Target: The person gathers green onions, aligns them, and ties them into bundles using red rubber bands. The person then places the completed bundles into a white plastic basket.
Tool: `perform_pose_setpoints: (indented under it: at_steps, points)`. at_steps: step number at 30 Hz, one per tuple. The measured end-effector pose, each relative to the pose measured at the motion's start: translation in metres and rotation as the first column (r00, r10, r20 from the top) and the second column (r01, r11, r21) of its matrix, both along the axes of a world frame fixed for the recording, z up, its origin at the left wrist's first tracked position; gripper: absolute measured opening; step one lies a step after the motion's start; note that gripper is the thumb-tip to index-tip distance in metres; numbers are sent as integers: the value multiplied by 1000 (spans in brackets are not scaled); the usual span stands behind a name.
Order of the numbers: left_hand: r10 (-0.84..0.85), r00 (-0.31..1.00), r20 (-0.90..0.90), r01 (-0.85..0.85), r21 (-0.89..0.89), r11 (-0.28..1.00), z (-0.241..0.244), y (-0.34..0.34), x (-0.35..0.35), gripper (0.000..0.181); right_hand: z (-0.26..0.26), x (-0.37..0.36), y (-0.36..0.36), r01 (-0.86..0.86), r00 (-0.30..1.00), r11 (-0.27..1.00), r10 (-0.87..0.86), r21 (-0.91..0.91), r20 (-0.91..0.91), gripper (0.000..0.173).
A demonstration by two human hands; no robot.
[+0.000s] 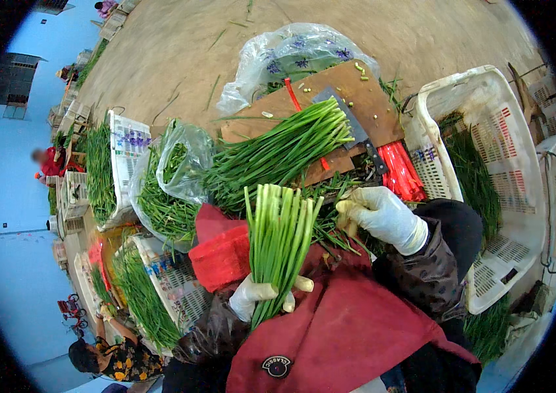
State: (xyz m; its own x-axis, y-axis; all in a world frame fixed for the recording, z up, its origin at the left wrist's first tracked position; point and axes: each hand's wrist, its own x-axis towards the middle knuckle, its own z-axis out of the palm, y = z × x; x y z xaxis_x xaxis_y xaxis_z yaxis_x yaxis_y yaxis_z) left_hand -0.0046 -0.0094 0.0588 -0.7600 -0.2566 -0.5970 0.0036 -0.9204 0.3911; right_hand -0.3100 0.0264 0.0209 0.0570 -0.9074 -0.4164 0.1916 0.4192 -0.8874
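My left hand [254, 297], in a whitish glove, grips a bunch of Chinese chives [280, 236] with the pale stem ends pointing up and away from me. To its right is my gloved right hand [386, 216], fingers curled together over loose trimmings; whether something thin is pinched there is unclear. A larger bundle of chives [283, 147] lies ahead on a brown board [253, 130]. Partly beneath its cut ends rests a cleaver [349, 120], its dark handle [375, 156] toward me. A red tie strip [291, 94] runs under that bundle.
Red tie strips [401, 169] lie beside the board. A white plastic crate [437, 118] with chives stands right; more crates [128, 147] stand left. A clear bag [175, 172] holds greens; another plastic bag [302, 46] lies beyond the board. A person [116, 356] works at lower left.
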Motion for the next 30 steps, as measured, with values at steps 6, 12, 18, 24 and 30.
perform_pose_setpoints:
  at_steps: [6,12,18,24,30]
  points:
    - [-330,922,203,361,-140,922,30,-38,5,60,-1,-17,1,244,960,950,-266,-196,-92,21]
    - [-366,730,577,674,-522,522,66,-152,-35,61,6,-36,7,358,926,915,-374,-188,-55,21]
    - [-15,718,696,675,-701,-230,-16,-213,-110,89,19,-79,0,192,929,967,-235,-168,-287,22]
    - [294,607,738,764,-442,-470,-118,-219,-150,115,12,-101,-46,40,782,962,-197,-269,-591,19]
    - [262,569,779,788,-426,-445,-138,-225,-162,120,-24,-88,-123,-424,255,862,-181,-278,-950,82]
